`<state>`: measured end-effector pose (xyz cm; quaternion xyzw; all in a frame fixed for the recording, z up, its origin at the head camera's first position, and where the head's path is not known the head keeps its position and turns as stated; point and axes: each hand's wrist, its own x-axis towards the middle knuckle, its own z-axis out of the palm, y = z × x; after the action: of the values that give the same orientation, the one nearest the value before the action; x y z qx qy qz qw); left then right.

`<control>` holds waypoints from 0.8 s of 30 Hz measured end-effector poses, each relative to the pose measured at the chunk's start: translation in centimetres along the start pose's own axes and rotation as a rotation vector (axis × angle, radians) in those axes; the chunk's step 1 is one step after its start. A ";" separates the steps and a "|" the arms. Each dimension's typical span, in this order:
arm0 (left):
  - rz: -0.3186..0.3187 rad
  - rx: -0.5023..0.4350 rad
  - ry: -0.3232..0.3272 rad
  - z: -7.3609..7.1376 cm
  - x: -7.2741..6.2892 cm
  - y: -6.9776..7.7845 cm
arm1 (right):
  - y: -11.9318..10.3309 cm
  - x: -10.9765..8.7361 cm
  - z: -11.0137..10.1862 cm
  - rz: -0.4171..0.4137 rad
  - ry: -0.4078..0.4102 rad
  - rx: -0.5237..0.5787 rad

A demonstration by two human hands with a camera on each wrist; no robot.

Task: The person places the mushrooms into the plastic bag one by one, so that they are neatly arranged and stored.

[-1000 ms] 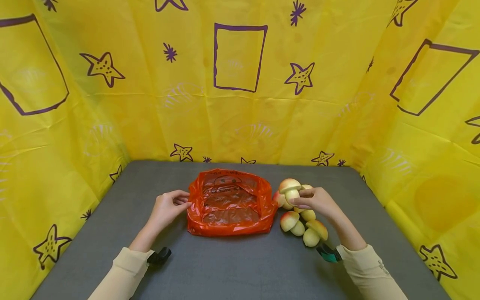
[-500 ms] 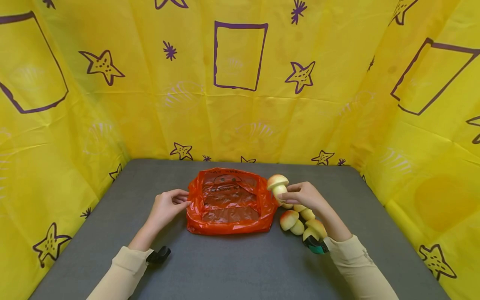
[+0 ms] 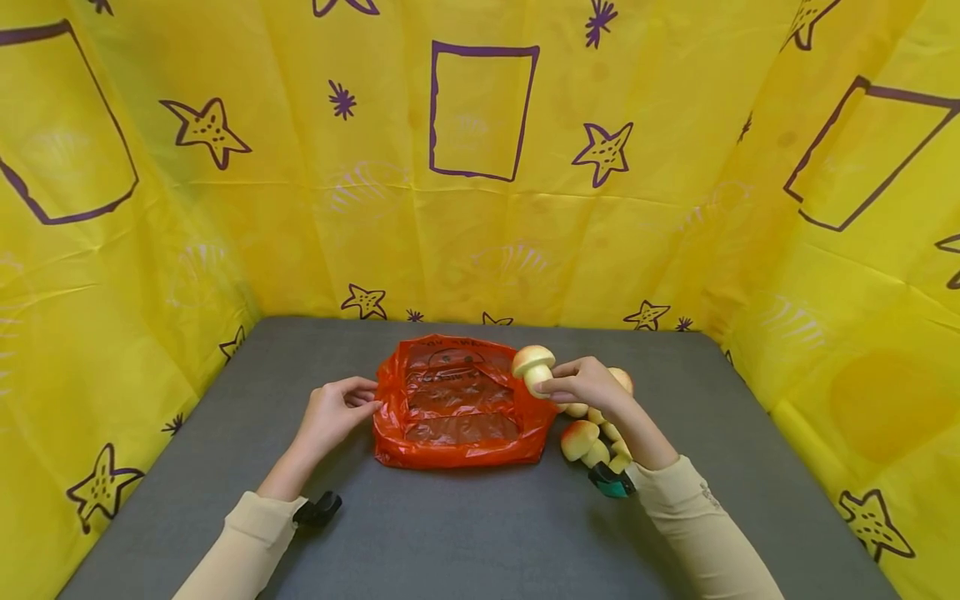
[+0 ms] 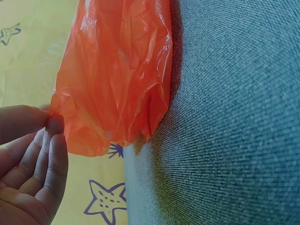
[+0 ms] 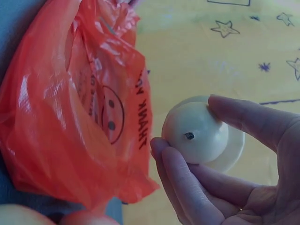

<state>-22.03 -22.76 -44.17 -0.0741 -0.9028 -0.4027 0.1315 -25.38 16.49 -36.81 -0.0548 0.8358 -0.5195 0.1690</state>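
Nearest, the two cream sleeves (image 3: pixel 693 521) reach in over the grey bench (image 3: pixel 465 533), a black device (image 3: pixel 318 510) at the left wrist and a black-and-green one (image 3: pixel 611 481) at the right. Beyond the latter, loose model mushrooms (image 3: pixel 579 442) lie clustered just beside the bag's right side; the right forearm covers part of the group, so their number cannot be told. The left hand (image 3: pixel 336 417) pinches the left rim of the red plastic bag (image 3: pixel 461 457) between thumb and fingers; the bag sits on the bench, mouth open, black lettering and a smiling face printed on it. The right hand (image 3: pixel 592 385) grips one model mushroom (image 3: pixel 534 368) by its stem, cap uppermost and slightly tilted, raised at the bag's right rim; the right wrist view shows a small dark mark on the stem's end. Farthest, a yellow cloth (image 3: pixel 480 250) with purple starfish and frame outlines encloses the bench.
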 end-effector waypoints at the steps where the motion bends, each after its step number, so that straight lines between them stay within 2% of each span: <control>1: -0.001 0.001 -0.001 0.0 0.0 0.0 | -0.1 0.1 0.2 0.008 0.005 -0.003; 9: -0.008 0.001 -0.012 0.0 0.1 0.2 | -0.9 1.1 1.2 0.016 0.004 -0.072; 24: -0.011 -0.002 -0.006 0.1 0.0 0.1 | -1.9 3.1 3.6 0.053 0.003 -0.061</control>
<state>-22.04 -22.63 -44.12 -0.0704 -0.9032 -0.4042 0.1262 -27.22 11.71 -37.23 -0.0372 0.8526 -0.4893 0.1798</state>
